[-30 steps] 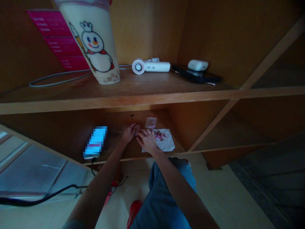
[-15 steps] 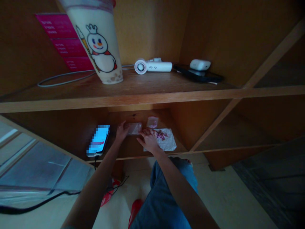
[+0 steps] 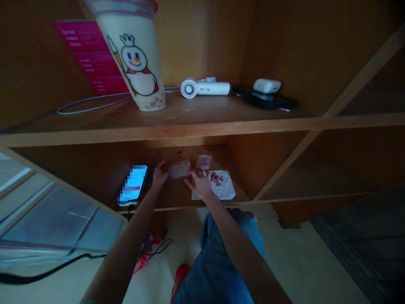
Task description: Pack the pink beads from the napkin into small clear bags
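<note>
In the lower compartment, a small clear plastic bag (image 3: 179,169) lies between my hands. My left hand (image 3: 160,175) pinches its left edge with bent fingers. At the bag's right end is my right hand (image 3: 201,184), thumb apart and fingers stretched over the left part of a white tissue (image 3: 226,191). On this tissue sits a small heap of dark pink and red beads (image 3: 217,179), partly covered by the right fingers. Just behind the tissue lies another little zip bag (image 3: 203,161) with pinkish bits inside.
A lit phone (image 3: 133,185) with a cable leans at the compartment's left. On the shelf above stand a big milk-tea cup (image 3: 142,63), a white handheld fan (image 3: 205,88), and a white earphone case (image 3: 267,86) on a dark flat object (image 3: 249,96). The shelf edge (image 3: 190,131) overhangs my hands.
The clear bag has tilted slightly, its right end turned up and away. My left hand has shifted a little at its edge; the right hand has barely moved.
</note>
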A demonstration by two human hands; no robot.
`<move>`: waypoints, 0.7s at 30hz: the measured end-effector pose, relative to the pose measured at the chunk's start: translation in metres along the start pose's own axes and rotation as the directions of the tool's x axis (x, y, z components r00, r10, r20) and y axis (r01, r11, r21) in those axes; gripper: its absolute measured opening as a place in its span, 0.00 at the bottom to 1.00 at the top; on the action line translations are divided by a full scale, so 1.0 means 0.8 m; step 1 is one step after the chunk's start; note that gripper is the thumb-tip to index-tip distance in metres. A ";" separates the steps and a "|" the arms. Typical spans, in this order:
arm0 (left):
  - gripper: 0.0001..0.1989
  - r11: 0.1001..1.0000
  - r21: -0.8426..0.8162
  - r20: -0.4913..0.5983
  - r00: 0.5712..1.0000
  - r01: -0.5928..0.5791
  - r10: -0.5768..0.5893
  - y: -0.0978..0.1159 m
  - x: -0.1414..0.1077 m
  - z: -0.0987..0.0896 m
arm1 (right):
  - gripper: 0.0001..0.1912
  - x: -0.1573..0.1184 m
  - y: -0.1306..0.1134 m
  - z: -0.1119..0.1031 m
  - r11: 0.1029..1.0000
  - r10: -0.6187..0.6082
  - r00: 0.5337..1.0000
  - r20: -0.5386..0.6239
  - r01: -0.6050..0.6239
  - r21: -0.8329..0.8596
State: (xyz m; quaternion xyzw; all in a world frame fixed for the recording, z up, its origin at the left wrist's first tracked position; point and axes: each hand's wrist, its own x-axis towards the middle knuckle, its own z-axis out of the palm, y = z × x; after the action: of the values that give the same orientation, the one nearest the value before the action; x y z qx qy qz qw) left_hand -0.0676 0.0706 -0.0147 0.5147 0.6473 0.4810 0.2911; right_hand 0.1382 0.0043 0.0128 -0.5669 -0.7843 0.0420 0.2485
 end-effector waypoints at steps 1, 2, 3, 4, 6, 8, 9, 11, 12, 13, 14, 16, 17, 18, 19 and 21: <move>0.30 1.000 0.006 -0.004 1.000 0.003 -0.003 -0.001 0.000 0.000 | 0.20 0.002 0.000 0.001 1.000 0.019 1.000 -0.007 -0.019 -0.004; 0.30 1.000 0.009 -0.008 1.000 -0.001 0.001 -0.001 -0.001 0.000 | 0.20 0.004 -0.001 0.002 0.999 0.036 0.999 -0.016 -0.036 -0.006; 0.30 1.000 0.011 -0.008 1.000 -0.008 0.008 -0.001 -0.001 0.000 | 0.21 0.006 -0.001 0.004 0.999 0.050 0.998 -0.025 -0.050 -0.005; 0.29 1.000 0.011 -0.008 1.000 -0.013 0.013 0.000 -0.002 0.000 | 0.20 0.009 -0.001 0.006 0.998 0.064 0.997 -0.033 -0.064 -0.001; 0.28 1.000 0.009 -0.013 1.000 -0.016 0.016 0.005 -0.004 0.001 | 0.18 0.014 0.000 0.010 0.996 0.092 0.995 -0.043 -0.092 0.006; 0.25 1.000 0.008 -0.027 1.000 -0.017 0.017 0.011 -0.006 0.001 | 0.17 0.021 0.002 0.013 0.993 0.122 0.992 -0.045 -0.121 0.006; 0.23 1.000 0.005 -0.035 0.999 -0.020 0.021 0.013 -0.007 0.002 | 0.18 0.024 0.002 0.014 0.990 0.140 0.989 -0.045 -0.141 0.000; 0.22 1.000 -0.008 -0.039 0.999 -0.027 0.027 0.015 -0.007 0.004 | 0.18 0.032 0.004 0.016 0.983 0.181 0.982 -0.050 -0.182 -0.020; 0.23 1.000 -0.017 -0.030 0.999 -0.026 0.025 0.015 -0.006 0.005 | 0.18 0.035 0.004 0.016 0.979 0.200 0.979 -0.050 -0.201 -0.030; 0.25 0.999 -0.027 -0.019 1.000 -0.022 0.021 0.015 -0.005 0.006 | 0.17 0.038 0.004 0.017 0.976 0.215 0.976 -0.047 -0.216 -0.039; 0.27 0.999 -0.038 -0.010 1.000 -0.019 0.018 0.013 -0.004 0.007 | 0.16 0.041 0.003 0.018 0.973 0.225 0.974 -0.042 -0.226 -0.045; 0.28 0.998 -0.063 -0.008 1.000 -0.015 0.014 0.011 -0.002 0.009 | 0.13 0.045 0.001 0.019 0.970 0.238 0.971 -0.033 -0.239 -0.045; 0.28 0.997 -0.079 -0.013 1.000 -0.013 0.012 0.010 -0.002 0.010 | 0.12 0.047 0.000 0.020 0.968 0.248 0.968 -0.031 -0.249 -0.043; 0.29 0.995 -0.097 -0.017 1.000 -0.004 0.003 0.009 -0.002 0.010 | 0.13 0.048 -0.001 0.020 0.965 0.259 0.965 -0.031 -0.260 -0.040; 0.29 0.993 -0.116 -0.018 1.000 0.007 -0.009 0.008 -0.003 0.010 | 0.14 0.049 -0.001 0.021 0.962 0.269 0.963 -0.033 -0.270 -0.038; 0.28 0.987 -0.157 -0.013 0.999 0.033 -0.035 0.009 -0.004 0.009 | 0.16 0.049 -0.001 0.021 0.960 0.278 0.960 -0.030 -0.279 -0.035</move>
State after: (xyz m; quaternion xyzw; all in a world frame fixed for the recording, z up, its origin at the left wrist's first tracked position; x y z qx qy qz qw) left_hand -0.0574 0.0698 -0.0112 0.4753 0.6186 0.5293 0.3335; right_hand 0.1206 0.0432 0.0116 -0.6767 -0.6945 0.0543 0.2385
